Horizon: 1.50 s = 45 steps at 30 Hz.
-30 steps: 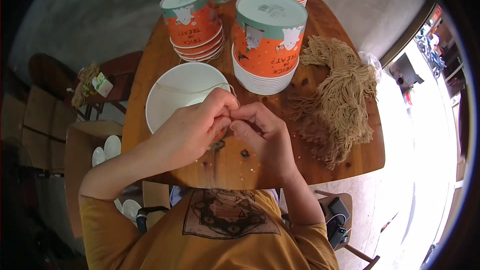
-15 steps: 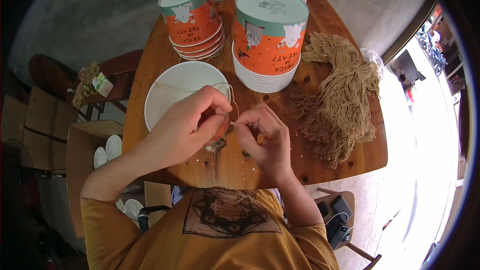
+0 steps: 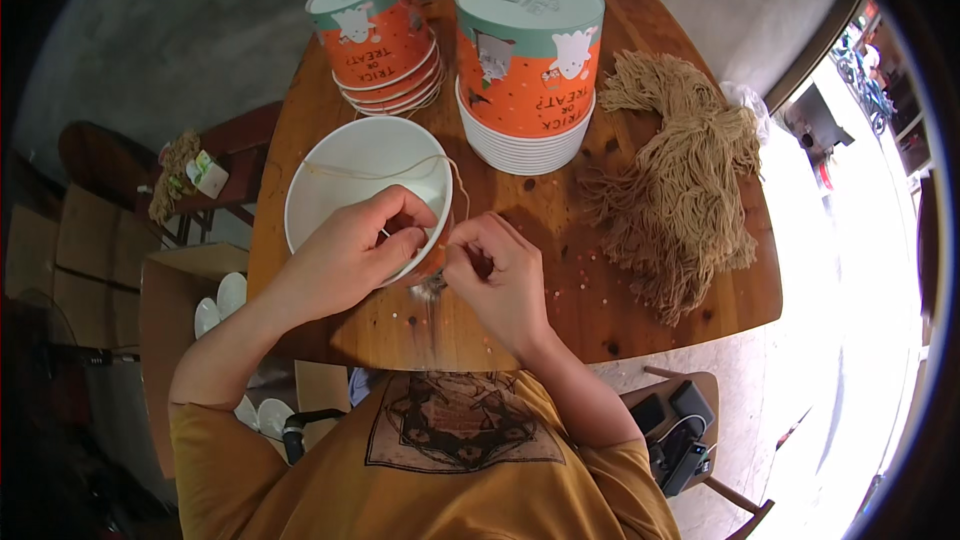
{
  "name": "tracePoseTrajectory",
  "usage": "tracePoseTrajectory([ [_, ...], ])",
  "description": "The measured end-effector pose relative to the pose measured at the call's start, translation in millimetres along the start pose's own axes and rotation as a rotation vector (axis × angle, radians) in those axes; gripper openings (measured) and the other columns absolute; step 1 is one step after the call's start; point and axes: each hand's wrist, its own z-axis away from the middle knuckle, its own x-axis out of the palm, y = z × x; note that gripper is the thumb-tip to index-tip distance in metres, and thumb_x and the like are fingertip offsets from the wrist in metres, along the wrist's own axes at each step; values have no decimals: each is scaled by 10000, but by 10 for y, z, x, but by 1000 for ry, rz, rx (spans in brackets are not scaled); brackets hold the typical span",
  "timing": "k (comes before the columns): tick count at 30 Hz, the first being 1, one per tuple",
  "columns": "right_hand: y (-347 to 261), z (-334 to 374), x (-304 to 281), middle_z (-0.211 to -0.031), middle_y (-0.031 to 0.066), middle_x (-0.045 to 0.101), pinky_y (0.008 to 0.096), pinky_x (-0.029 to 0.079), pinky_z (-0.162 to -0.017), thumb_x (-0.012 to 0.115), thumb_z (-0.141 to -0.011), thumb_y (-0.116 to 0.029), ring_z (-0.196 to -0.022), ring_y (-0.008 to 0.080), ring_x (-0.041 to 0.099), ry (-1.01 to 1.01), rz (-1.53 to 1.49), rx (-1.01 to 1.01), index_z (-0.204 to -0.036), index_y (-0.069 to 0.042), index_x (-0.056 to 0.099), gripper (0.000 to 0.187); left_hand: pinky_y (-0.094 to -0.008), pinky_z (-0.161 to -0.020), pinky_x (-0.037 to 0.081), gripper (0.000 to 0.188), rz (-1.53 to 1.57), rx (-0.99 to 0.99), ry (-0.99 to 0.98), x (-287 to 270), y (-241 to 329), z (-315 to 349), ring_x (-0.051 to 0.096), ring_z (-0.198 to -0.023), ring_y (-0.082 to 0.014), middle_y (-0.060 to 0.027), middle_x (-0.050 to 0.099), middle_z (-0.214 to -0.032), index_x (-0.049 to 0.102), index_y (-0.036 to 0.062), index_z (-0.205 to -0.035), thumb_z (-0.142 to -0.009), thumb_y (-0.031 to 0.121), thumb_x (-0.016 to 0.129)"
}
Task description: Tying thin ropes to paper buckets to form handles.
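Note:
A paper bucket, white inside and orange outside, stands open end up near the table's front left. My left hand reaches over its near side, with thumb and fingers curled together just inside the right wall. What they pinch, if anything, is hidden. Against the outside of that wall, my right hand is closed in a pinch on the end of a thin pale string. The string lies across the bucket's mouth, loops over the right rim and drops toward the right fingers; its tip is hidden.
Beyond the bucket are upside-down stacks of orange buckets, one at left and a taller one in the middle. A bundle of tan strings lies at right. An open cardboard box with white round pieces stands left of the table.
My left fingers have dropped from above the rim to inside the bucket. My right hand has moved left with the string end, up against the bucket's outer wall.

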Motion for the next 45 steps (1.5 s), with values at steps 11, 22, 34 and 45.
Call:
tracePoseTrajectory([
  [11, 73, -21, 52, -820, 69, 592, 257, 459, -596, 628, -830, -11, -675, 112, 551, 12, -149, 116, -871, -6, 587, 58, -267, -704, 481, 123, -16, 23, -14, 17, -28, -23, 560, -771, -88, -39, 620, -872, 561, -2, -1064, -969, 64, 519],
  [22, -8, -28, 67, -806, 80, 597, 274, 481, -578, 651, -821, -26, -641, 125, 570, 14, -65, 128, -871, -9, 586, 84, -249, -773, 492, 63, -108, -27, -60, 1, 44, -45, 567, -846, -72, -20, 613, -878, 560, 5, -1028, -969, 25, 551],
  [34, -45, -68, -205, -677, 70, 605, 288, 489, -571, 660, -901, -121, -573, 139, 590, -105, 54, 118, -1012, -48, 572, 160, -262, -663, 447, 36, -241, 93, 133, -125, -15, -101, 540, -755, -97, -42, 581, -806, 533, 32, -960, -943, 60, 547],
  [45, -253, -435, -148, -574, 32, 410, 277, 365, -496, 691, -885, -189, -533, 86, 360, -257, 142, 133, -946, -59, 670, 144, -247, -687, 440, 103, -8, 192, 179, -122, 33, -136, 543, -833, -87, -5, 593, -976, 565, 64, -1043, -951, 104, 542],
])
